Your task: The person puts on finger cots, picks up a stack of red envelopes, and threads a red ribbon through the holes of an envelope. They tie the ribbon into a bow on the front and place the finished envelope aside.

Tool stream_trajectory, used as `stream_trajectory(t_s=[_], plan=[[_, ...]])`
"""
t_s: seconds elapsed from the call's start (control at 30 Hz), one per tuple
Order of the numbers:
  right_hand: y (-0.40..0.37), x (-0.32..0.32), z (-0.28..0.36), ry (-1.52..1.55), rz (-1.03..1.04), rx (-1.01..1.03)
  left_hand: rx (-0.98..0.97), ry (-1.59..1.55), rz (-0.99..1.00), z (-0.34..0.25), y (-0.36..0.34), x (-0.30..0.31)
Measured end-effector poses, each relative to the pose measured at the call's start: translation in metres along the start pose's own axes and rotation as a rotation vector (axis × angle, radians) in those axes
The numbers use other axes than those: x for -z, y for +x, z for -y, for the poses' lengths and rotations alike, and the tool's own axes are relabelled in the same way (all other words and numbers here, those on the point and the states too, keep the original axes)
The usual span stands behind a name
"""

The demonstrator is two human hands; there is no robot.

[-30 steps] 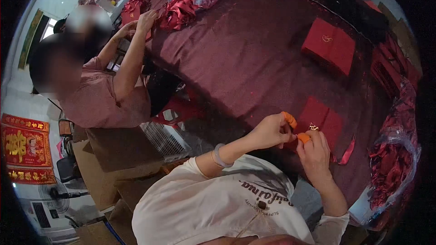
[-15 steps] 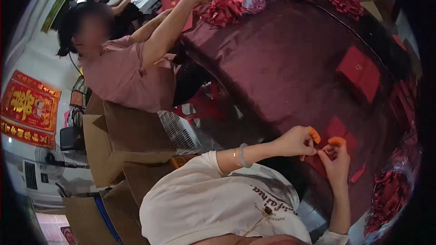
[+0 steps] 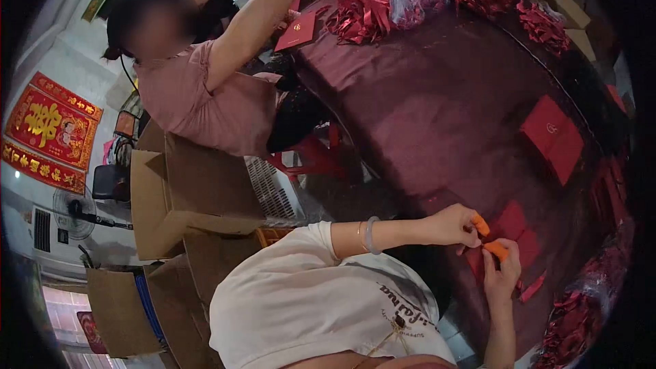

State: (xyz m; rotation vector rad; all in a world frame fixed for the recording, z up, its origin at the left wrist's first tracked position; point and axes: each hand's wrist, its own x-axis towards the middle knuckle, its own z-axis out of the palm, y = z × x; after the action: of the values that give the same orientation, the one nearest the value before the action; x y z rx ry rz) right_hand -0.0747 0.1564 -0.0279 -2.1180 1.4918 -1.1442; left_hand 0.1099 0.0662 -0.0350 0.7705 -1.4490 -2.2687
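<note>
My left hand (image 3: 454, 226), with a bracelet at the wrist, and my right hand (image 3: 502, 275) meet over the near edge of the table. Orange finger covers (image 3: 496, 251) sit on a finger of each hand. Both hands are closed in a pinch, fingertips close together. What they pinch is too small and too hidden to name. Right beneath and behind them lies a red card-like piece (image 3: 514, 222), partly covered by the hands. A small red strip (image 3: 532, 289) lies beside my right hand.
A dark red cloth (image 3: 410, 96) covers the table. On it lie a red packet (image 3: 553, 138), red ribbon bundles (image 3: 359, 17), clear plastic (image 3: 406, 0) and more ribbons (image 3: 572, 328). A person in a pink shirt (image 3: 205, 106) reaches across at left. Cardboard boxes (image 3: 208, 181) stand left.
The view has shifted, so the table things sit differently in frame. My hands stay pinched together, the right one turned more inward. The other person's arm reaches farther up; a red card now shows beside them.
</note>
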Motion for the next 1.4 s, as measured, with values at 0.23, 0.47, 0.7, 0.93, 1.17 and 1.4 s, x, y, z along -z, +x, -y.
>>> stream_trajectory(t_s=[0.23,0.47,0.7,0.93,1.17,1.4], plan=[[-0.004,0.005,0.003,0.114,0.027,-0.096,-0.130,0.259,0.050,-0.006,-0.011,0.002],[-0.007,-0.006,-0.002,0.061,0.082,0.062,-0.059,0.868,-0.144,0.001,-0.021,-0.008],[-0.007,-0.003,-0.002,-0.013,0.030,0.023,-0.278,1.046,-0.219,-0.001,-0.018,-0.016],[-0.011,-0.012,-0.011,-0.140,-0.019,-0.013,-0.216,0.936,-0.411,-0.037,-0.049,0.021],[-0.007,-0.010,-0.010,-0.156,0.033,-0.010,0.017,0.541,-1.132,-0.056,-0.086,0.053],[-0.008,-0.010,-0.007,-0.213,0.025,-0.012,-0.640,1.360,-0.677,-0.010,-0.050,-0.005]])
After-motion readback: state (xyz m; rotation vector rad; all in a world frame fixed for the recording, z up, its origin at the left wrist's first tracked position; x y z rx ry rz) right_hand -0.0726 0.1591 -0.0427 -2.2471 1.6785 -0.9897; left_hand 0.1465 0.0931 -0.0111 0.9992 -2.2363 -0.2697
